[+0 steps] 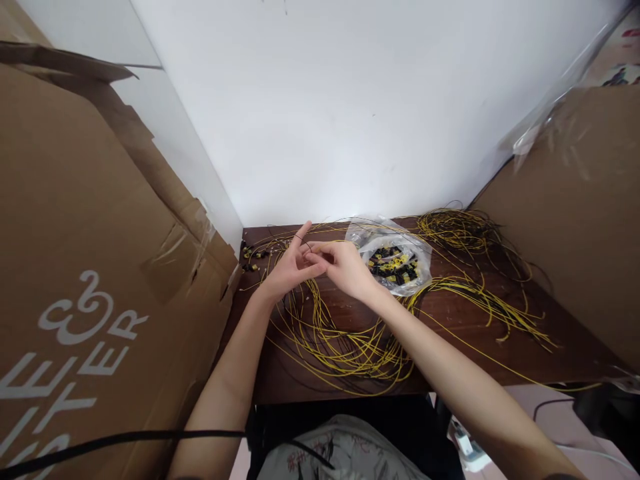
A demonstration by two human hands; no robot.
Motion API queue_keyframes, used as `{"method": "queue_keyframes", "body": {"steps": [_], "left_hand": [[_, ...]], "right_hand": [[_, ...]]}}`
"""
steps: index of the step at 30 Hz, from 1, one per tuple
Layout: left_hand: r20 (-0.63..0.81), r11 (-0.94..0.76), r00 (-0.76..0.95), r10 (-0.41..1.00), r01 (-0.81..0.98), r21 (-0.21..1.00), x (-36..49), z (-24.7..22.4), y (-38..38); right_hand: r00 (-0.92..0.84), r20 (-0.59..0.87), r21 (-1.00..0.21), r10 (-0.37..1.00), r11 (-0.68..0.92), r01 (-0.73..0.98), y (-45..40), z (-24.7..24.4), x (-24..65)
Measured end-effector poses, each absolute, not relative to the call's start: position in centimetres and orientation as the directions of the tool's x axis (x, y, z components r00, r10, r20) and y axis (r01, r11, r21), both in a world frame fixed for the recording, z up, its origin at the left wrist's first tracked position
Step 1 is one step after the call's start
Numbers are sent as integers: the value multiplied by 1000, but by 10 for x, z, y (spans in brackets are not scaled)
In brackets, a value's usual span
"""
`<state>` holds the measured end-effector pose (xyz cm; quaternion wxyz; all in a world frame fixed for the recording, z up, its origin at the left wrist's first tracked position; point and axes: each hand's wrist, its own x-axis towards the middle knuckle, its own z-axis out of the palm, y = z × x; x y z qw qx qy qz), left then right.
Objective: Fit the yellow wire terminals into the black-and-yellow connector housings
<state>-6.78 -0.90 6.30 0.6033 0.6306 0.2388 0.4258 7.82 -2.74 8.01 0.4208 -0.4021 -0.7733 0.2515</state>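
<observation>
Both my hands meet above the left half of the dark wooden table. My left hand has a finger stretched up and away, while its thumb reaches toward my right fingertips. A thin dark wire shows across its fingers. My right hand is closed in a pinch against the left fingers; what sits between the fingertips is too small to make out. Below them curves a loose bundle of yellow and black wires. Small black and yellow connector pieces lie just left of my left hand.
Right of my hands, a clear plastic bag holds several black and yellow connectors. A tangled wire coil lies at the back right. Cardboard boxes flank the table, and a white wall stands behind it.
</observation>
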Motion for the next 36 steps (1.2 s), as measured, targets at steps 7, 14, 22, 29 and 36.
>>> {"method": "queue_keyframes", "body": {"steps": [7,14,22,29,36], "left_hand": [[90,-287,669,738,191,939,-68,53,-1],[24,-362,707,707,332,871,-66,51,-2],[-65,-342,745,664,380,859,-65,45,-3],[-71,-352,767,638,372,859,-65,45,-2],[-54,-312,767,640,323,894,-67,45,-2]], "right_hand": [[-352,359,-785,865,484,388,-30,93,85],[-294,437,-784,850,520,338,-34,108,82],[-197,514,-807,835,548,219,-33,129,83],[52,633,-774,772,634,12,-41,177,102],[46,463,-879,885,465,-109,-57,169,145]]}}
